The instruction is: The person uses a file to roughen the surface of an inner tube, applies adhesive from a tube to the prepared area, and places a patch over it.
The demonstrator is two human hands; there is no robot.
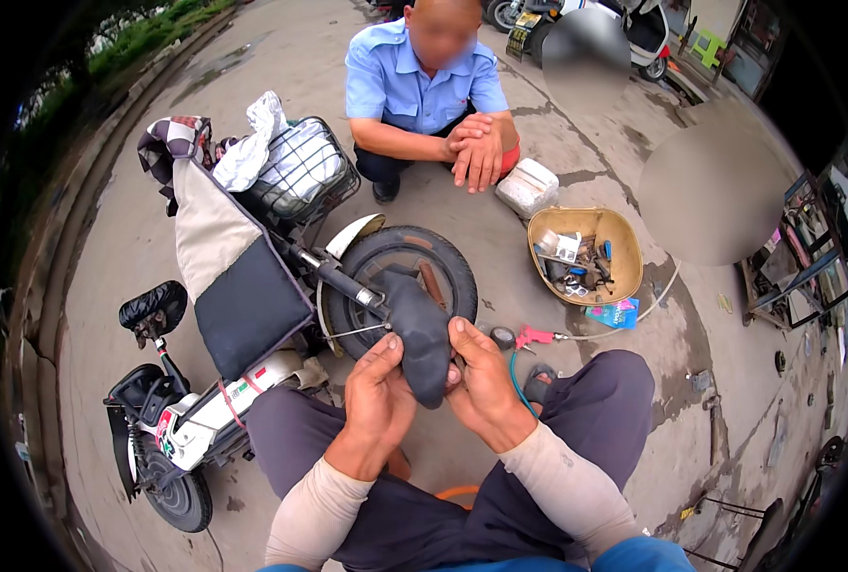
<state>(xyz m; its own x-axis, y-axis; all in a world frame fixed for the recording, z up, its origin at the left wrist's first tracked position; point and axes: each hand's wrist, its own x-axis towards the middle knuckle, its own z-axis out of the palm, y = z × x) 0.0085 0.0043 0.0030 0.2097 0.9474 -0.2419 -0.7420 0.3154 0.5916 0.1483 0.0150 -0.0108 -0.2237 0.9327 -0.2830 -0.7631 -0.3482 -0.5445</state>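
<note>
Both hands, left (378, 396) and right (481, 381), curl their fingers closed round one black inner tube (419, 334), pinched between them. Just beyond the fingertips lies one wheel (400, 272); one tray (624, 250) sits well right, bare pavement (500, 248) between.

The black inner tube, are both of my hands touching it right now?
Touching. The head view shows the left hand and right hand pressed against either side of the black inner tube, fingers wrapped on it.
</note>
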